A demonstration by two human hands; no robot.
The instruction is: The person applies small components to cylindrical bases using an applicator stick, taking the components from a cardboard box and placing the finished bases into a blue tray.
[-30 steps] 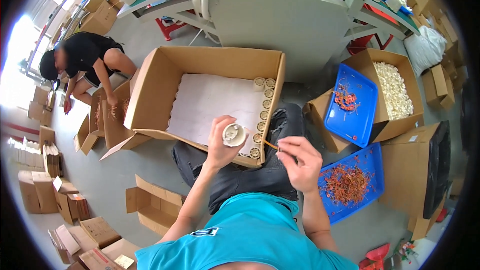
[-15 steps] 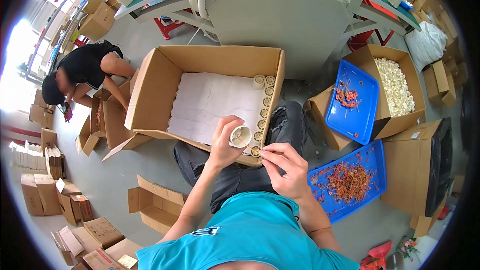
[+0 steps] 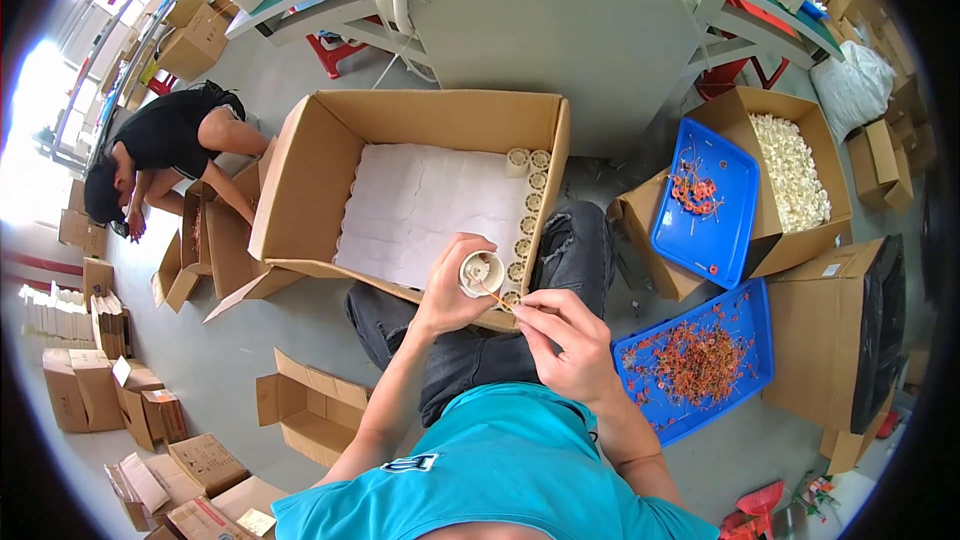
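Observation:
My left hand (image 3: 453,287) is closed around a small white round cup (image 3: 482,273), its open mouth facing up toward me. White parts show inside it, too small to name. A thin orange wire (image 3: 499,297) runs from the cup to my right hand (image 3: 566,338), whose thumb and fingertips pinch its end. Both hands are over the near edge of a large open cardboard box (image 3: 440,112) before my knees. Inside, a white sheet (image 3: 430,200) covers most of the contents, and several round white cups (image 3: 537,182) stand in a row along the right side.
To my right, a blue tray (image 3: 640,365) holds a heap of orange-red wired parts; another blue tray (image 3: 735,202) leans on a carton of white pieces (image 3: 790,172). At left, a person (image 3: 165,145) bends over open cartons (image 3: 225,240). A grey machine (image 3: 560,50) stands ahead.
The cup has turned slightly, and its white inner parts show more clearly. My right hand has shifted a little left with the wire. The person at left has moved their head and hand.

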